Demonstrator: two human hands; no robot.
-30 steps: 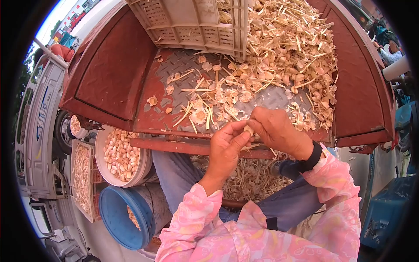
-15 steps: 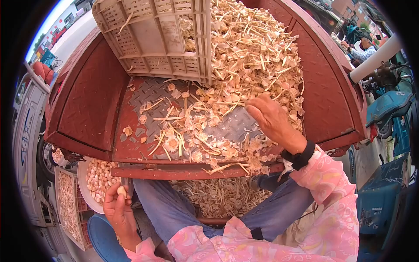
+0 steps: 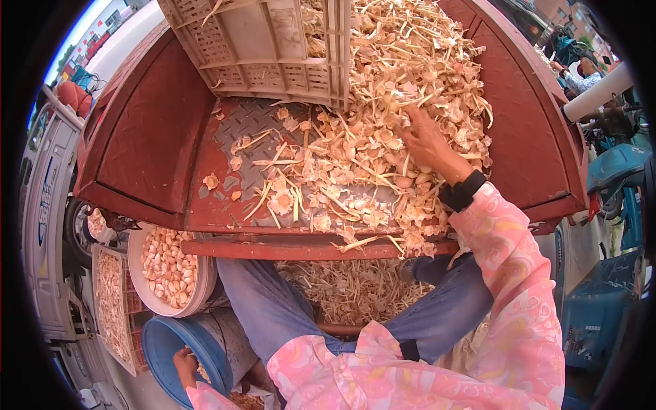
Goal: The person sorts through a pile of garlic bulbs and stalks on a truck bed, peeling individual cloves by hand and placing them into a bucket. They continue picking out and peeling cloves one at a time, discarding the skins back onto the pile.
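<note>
My right hand (image 3: 429, 142) reaches into the heap of garlic skins and stalks (image 3: 424, 65) on the red truck bed, its fingers apart and touching the loose skins. A few whole cloves (image 3: 404, 182) show among the skins below the wrist. Down at the left, my left hand (image 3: 185, 365) is inside the mouth of the blue bucket (image 3: 156, 333), and its fingers are partly hidden. Some pale cloves (image 3: 203, 373) lie beside it in that bucket. Just above stands a white bucket (image 3: 139, 270) holding many peeled garlic cloves (image 3: 169, 266).
A pale plastic crate (image 3: 256, 41) leans on the bed at upper left. The bed's red front lip (image 3: 287, 250) runs above my knees. More skins (image 3: 355, 294) lie between my legs. Another crate of garlic bits (image 3: 113, 301) stands at far left. A blue scooter (image 3: 618, 167) is at right.
My left hand, which held a garlic clove by the white bucket, has dropped into the blue bucket. My right hand has moved further into the heap. The whole view has shifted slightly.
</note>
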